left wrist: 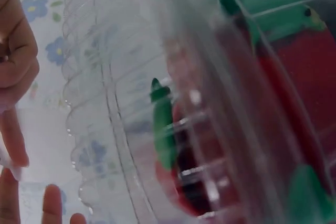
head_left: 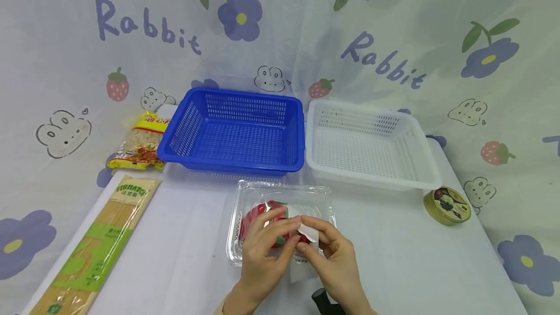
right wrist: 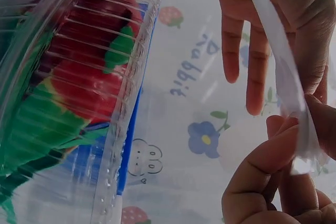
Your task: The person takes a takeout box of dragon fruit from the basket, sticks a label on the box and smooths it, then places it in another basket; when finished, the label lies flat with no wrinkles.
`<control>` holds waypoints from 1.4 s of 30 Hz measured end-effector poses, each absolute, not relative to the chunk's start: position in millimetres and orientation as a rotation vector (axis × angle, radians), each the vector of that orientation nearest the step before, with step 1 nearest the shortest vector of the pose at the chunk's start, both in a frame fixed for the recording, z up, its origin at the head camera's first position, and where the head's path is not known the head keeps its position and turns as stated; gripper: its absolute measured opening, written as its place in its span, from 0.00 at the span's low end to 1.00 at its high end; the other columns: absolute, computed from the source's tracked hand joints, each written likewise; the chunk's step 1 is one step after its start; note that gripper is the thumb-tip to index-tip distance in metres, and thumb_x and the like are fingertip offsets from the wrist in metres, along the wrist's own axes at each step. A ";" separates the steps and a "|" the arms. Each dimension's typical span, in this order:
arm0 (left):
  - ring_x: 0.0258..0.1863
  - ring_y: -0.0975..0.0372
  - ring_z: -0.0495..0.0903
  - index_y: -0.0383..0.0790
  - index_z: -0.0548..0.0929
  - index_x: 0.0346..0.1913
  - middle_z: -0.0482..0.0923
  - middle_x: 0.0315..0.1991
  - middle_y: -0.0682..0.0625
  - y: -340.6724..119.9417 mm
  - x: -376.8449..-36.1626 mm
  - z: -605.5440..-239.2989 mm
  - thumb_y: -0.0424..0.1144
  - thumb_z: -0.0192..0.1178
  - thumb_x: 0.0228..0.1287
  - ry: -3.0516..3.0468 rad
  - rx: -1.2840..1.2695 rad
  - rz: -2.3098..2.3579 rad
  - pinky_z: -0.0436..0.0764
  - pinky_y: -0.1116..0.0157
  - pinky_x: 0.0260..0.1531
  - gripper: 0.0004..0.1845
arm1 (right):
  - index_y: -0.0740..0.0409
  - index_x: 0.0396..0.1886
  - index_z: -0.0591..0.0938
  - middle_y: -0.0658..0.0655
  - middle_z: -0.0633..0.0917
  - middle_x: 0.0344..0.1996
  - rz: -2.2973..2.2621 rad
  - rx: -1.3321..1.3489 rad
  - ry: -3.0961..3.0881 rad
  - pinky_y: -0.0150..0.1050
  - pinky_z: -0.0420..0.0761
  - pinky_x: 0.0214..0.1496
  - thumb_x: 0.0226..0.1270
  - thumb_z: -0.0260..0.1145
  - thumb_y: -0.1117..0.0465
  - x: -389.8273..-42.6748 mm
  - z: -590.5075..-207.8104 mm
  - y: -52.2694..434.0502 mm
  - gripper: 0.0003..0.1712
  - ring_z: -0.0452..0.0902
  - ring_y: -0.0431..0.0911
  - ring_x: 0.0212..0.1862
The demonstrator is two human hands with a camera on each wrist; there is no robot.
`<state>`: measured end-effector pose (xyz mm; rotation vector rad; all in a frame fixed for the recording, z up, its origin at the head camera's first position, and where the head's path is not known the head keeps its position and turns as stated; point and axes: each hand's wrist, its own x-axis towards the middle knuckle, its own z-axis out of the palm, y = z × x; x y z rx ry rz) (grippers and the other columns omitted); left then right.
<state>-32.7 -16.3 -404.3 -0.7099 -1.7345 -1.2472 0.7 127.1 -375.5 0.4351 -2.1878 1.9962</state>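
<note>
A clear lidded plastic box [head_left: 234, 203] stands before me, with red fruit with green scales [right wrist: 92, 90], like dragon fruit, inside it. Over the box's near side, my left hand [head_left: 264, 252] and right hand [head_left: 334, 252] meet at a white paper strip [head_left: 308, 232]. The right thumb and forefinger pinch this strip, their grip plain in the right wrist view. My left thumb and forefinger also pinch it, while the other left fingers stay extended. The left wrist view shows the box and fruit [left wrist: 310, 72] up close and blurred.
A blue basket [head_left: 236, 166] and a white basket [head_left: 372, 179] stand at the back. On the left are a yellow food bag [head_left: 142, 142] and a long noodle pack [head_left: 94, 247]. A round gold tin [head_left: 448, 205] sits right; a black handle-like object [head_left: 321, 300] lies by my right wrist.
</note>
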 end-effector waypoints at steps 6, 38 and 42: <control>0.44 0.50 0.83 0.36 0.87 0.35 0.87 0.28 0.47 -16.6 -33.8 -405.1 0.36 0.64 0.63 -1.676 -0.696 -1.236 0.78 0.64 0.54 0.06 | 0.68 0.58 0.76 0.45 0.88 0.38 2.027 0.420 -2.190 0.30 0.80 0.30 0.60 0.65 0.76 0.2 -376.3 126.5 0.24 0.80 0.32 0.34; 0.34 0.61 0.79 0.34 0.83 0.39 0.79 0.33 0.47 -11.7 -21.3 -392.5 0.31 0.58 0.67 -1.681 -1.068 -1.411 0.79 0.73 0.40 0.05 | 0.70 0.62 0.73 0.44 0.88 0.43 2.106 -0.278 -2.007 0.29 0.83 0.47 0.72 0.56 0.68 -12.9 -375.2 166.6 0.20 0.83 0.36 0.48; 0.34 0.61 0.79 0.34 0.83 0.41 0.79 0.33 0.46 -15.3 -24.9 -398.0 0.30 0.59 0.66 -1.718 -1.008 -1.466 0.79 0.76 0.37 0.05 | 0.64 0.61 0.75 0.44 0.88 0.36 2.038 -0.507 -1.946 0.25 0.82 0.38 0.71 0.57 0.70 -19.1 -379.2 194.5 0.20 0.80 0.34 0.38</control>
